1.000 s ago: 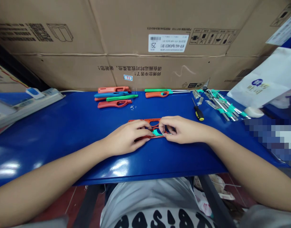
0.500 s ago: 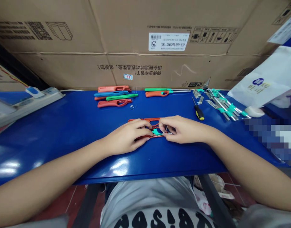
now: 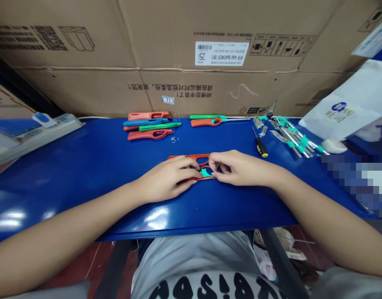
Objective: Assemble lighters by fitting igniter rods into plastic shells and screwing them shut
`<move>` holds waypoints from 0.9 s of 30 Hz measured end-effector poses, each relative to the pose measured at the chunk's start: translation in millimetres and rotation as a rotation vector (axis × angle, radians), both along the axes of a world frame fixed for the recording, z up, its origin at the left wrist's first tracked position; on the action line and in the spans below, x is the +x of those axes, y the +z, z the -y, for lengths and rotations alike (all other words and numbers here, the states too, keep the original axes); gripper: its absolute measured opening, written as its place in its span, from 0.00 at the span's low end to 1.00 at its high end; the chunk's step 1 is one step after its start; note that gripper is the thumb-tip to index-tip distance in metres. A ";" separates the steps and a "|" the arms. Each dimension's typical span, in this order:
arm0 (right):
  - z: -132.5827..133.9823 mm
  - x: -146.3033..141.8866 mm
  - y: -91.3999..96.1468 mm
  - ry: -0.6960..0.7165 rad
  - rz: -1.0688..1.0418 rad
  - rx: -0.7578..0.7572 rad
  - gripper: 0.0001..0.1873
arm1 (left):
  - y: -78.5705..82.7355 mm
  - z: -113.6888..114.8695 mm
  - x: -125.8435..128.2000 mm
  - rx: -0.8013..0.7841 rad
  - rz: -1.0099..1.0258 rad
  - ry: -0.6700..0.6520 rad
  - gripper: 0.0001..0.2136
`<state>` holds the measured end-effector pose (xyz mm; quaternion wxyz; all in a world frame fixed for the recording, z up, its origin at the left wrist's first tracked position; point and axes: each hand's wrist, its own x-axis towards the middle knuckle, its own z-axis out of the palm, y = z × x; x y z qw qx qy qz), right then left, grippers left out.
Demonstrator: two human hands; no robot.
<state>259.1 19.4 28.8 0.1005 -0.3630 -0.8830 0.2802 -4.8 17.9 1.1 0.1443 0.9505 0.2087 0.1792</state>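
My left hand presses its fingers on an orange lighter casing half lying on the table, covering its left part. Inside that half sits a green trigger piece. At the casing's right end my right hand is closed in a pinch on a thin grey piece; its exact kind is partly hidden by the fingers. Just behind, a second orange casing half lies alongside, touched or overlapped by fingers of both hands.
At the back lie several coloured lighter casings, an orange-and-green lighter with metal tube, a screwdriver, and several metal tubes with green triggers. A power strip stands left, a white bag right, a cardboard box behind.
My right hand has shifted very slightly at the casing's right end, its fingers drawn a little closer together. The left hand stays in place.
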 end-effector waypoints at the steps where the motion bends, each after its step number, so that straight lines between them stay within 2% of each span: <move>1: 0.1 0.0 0.4 0.001 0.001 0.000 0.06 | 0.0 0.0 0.1 0.002 0.003 -0.003 0.11; 19: -0.5 0.9 1.9 0.042 0.010 0.019 0.06 | -0.3 0.1 0.8 0.013 0.001 0.009 0.13; 24: -3.0 3.6 -2.8 0.073 -0.017 0.109 0.04 | -0.7 -0.4 0.4 -0.002 0.017 0.005 0.12; 27: -5.0 5.5 -3.3 0.091 -0.037 0.104 0.06 | -2.3 -1.1 0.6 0.000 0.035 -0.007 0.13</move>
